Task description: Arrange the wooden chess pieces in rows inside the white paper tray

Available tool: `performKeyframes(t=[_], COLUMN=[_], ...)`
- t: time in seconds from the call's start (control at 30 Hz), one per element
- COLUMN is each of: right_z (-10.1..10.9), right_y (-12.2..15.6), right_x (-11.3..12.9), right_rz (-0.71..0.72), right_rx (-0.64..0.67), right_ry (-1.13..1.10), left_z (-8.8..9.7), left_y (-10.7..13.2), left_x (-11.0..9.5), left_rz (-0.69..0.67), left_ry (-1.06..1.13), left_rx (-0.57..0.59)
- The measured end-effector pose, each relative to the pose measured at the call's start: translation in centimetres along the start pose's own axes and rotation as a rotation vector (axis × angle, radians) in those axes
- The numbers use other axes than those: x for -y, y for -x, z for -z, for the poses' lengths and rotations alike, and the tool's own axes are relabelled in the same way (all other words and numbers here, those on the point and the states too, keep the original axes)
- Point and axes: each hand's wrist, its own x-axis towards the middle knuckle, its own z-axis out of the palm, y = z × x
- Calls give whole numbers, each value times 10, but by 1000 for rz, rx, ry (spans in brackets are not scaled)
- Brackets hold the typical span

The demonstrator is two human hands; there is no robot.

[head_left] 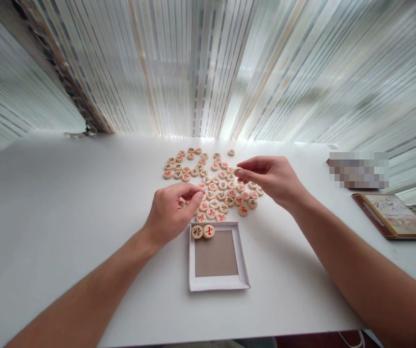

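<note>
Closest on the white table (pixel 84 203), a shallow white card tray (pixel 218 285) held two wooden xiangqi pieces (pixel 203 231) against its far wall. Just beyond, the left hand (pixel 169 209) curled narrowly over the scattered round pieces (pixel 215 186), its grip hidden; the right hand (pixel 271 179) pinched one piece (pixel 236 171).

We log an indoor rm, prob. a home study or sm. office; we can't tell which. Obs.: white table (pixel 66 212) set against vert. blinds (pixel 208 67), daylight coming through. Illustrated bk (pixel 392 216) lies near R edge of table; xiangqi pcs (pixel 211 186) sit mid-table, so casual room, not industrial.
</note>
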Motion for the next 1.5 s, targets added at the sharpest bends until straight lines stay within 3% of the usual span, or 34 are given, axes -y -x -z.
performKeyframes(t=[0.1,0.23,0.33,0.53,0.87,1.2,1.5], right_z=[-20,-38,-47,-51,-55,-51,-47], right_y=[38,78,90,96,101,105,104], right_x=[14,16,13,12,16,9,13], right_rz=[-159,-309,-334,-275,-125,-198,-306], right_rx=[87,147,107,127,30,94,84], right_ry=[-302,-480,-546,-588,-485,-603,-689], left_z=[-2,-4,-5,-5,-12,-15,-19], left_y=[3,7,9,12,19,20,21], left_x=[-7,-18,-23,-27,-38,-38,-40], left_rz=[47,67,80,180,195,233,314], left_ry=[151,283,317,437,425,511,619], left_rx=[61,175,221,324,246,298,246])
